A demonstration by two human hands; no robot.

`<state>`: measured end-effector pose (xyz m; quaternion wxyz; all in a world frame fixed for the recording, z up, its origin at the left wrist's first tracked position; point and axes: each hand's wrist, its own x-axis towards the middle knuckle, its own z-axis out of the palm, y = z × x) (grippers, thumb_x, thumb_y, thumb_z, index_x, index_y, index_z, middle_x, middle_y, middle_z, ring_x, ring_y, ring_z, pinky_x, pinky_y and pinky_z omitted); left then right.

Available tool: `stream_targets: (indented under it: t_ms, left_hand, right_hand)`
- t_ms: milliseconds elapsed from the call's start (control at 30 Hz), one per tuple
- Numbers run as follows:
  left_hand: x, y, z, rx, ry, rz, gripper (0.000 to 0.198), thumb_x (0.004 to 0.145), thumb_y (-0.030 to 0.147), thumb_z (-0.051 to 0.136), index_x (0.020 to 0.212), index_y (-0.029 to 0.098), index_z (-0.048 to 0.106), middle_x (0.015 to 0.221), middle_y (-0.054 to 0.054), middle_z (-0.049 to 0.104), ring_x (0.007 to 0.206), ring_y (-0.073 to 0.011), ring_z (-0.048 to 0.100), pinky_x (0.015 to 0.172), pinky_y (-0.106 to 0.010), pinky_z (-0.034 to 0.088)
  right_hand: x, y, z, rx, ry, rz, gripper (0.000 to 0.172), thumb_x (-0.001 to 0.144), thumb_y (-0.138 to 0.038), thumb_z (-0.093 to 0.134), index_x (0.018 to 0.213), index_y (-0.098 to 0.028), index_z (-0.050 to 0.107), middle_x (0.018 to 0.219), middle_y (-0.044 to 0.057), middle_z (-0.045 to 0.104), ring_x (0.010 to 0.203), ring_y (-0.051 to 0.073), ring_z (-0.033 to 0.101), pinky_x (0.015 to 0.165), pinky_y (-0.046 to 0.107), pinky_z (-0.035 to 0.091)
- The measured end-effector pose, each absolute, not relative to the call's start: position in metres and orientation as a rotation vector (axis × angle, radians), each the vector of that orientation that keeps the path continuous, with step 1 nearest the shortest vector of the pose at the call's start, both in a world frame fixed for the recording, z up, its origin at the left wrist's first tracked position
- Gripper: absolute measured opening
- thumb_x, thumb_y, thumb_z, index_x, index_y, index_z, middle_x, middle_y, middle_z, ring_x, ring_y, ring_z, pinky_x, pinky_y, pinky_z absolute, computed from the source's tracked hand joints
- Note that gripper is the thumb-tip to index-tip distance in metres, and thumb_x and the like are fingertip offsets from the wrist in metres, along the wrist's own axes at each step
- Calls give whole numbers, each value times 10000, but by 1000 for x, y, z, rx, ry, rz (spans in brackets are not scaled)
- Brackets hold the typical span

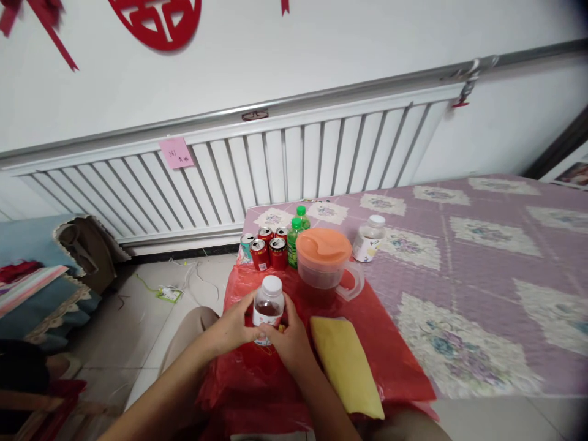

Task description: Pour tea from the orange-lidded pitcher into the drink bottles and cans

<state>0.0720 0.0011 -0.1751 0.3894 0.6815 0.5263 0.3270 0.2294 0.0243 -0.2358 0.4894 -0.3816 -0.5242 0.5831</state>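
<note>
A clear plastic bottle (pixel 267 302) with a white cap and a printed label stands upright between both hands, dark red liquid showing inside it. My left hand (pixel 237 323) wraps its left side and my right hand (pixel 288 331) its right side, thumbs meeting at the front. Beneath lies a red plastic sheet (pixel 386 367). Just behind the bottle are several open drink cans (pixel 260 253), mostly red. To the right of my right hand rests a folded yellow cloth (pixel 345 361). A clear pitcher (pixel 316 275) with an orange lid (pixel 324 244) stands behind the cloth.
Two green-capped bottles (pixel 294 242) stand beside the pitcher. Another white-capped bottle (pixel 369 240) is to its right, on a purple floral cover (pixel 427 257). A white radiator (pixel 285 165) runs along the wall behind. At left, a blue cloth-covered piece of furniture (pixel 43 245) stands on the tiled floor.
</note>
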Motion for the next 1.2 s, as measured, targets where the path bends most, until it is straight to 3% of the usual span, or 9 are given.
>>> stream_targets:
  t_ms: [300, 367, 433, 533, 633, 800, 1000, 1200]
  left_hand:
    - [89, -9, -186, 1589, 1353, 906, 739, 691, 140, 742, 1351, 188, 412, 1313, -101, 614, 1159, -239, 611, 992, -376, 506]
    - [95, -11, -189, 1555, 1359, 944, 731, 678, 149, 757, 1324, 189, 416, 1262, -90, 634, 1129, -232, 625, 978, -373, 512]
    - [104, -10, -189, 1522, 1384, 994, 703, 678, 163, 762, 1292, 195, 421, 1217, -79, 649, 1100, -229, 637, 961, -380, 521]
    - [120, -6, -185, 1489, 1388, 1079, 684, 693, 164, 745, 1283, 218, 404, 1198, -67, 655, 1077, -225, 648, 943, -392, 532]
    - [142, -1, -181, 1494, 1316, 1107, 742, 666, 142, 757, 1303, 231, 387, 1250, -79, 628, 1111, -245, 633, 951, -403, 529]
    - [186, 3, -185, 1474, 1169, 1083, 693, 616, 121, 790, 1211, 205, 443, 1190, -78, 638, 1069, -249, 629, 953, -402, 515]
    - [216, 4, -202, 1436, 1075, 993, 733, 600, 23, 764, 1224, 198, 422, 1181, -81, 647, 1095, -242, 628, 984, -399, 505]
    - [219, 9, -211, 1552, 1142, 1088, 741, 629, 112, 803, 1255, 198, 417, 1274, -116, 596, 1211, -280, 564, 1068, -454, 453]
  right_hand:
    - [254, 7, -218, -928, -1347, 1423, 812, 656, -167, 717, 1420, -272, 465, 1419, 68, 567, 1266, 268, 556, 1049, 440, 462]
    - [267, 6, -219, -933, -1396, 1407, 798, 688, -209, 742, 1430, -285, 457, 1433, 71, 554, 1260, 268, 560, 1028, 443, 476]
    - [286, 9, -222, -971, -1385, 1321, 680, 738, -280, 739, 1378, -278, 511, 1359, 83, 608, 1196, 263, 599, 980, 431, 499]
    - [319, 18, -226, -1057, -1186, 1164, 416, 806, -404, 682, 1183, -244, 608, 1044, 74, 719, 946, 232, 684, 799, 372, 548]
    - [349, 25, -229, -1149, -935, 1071, 380, 787, -470, 699, 1066, -230, 606, 818, 21, 703, 753, 190, 670, 635, 296, 519]
    - [375, 29, -233, -1114, -570, 1066, 386, 754, -448, 743, 1056, -244, 615, 842, -17, 704, 710, 142, 653, 650, 264, 518]
    - [378, 33, -240, -1079, -517, 1130, 373, 733, -427, 750, 1034, -251, 620, 826, -26, 706, 704, 148, 661, 629, 264, 526]
    - [367, 37, -246, -1115, -626, 1212, 366, 748, -451, 707, 1039, -260, 593, 812, -12, 694, 742, 197, 685, 636, 320, 560]
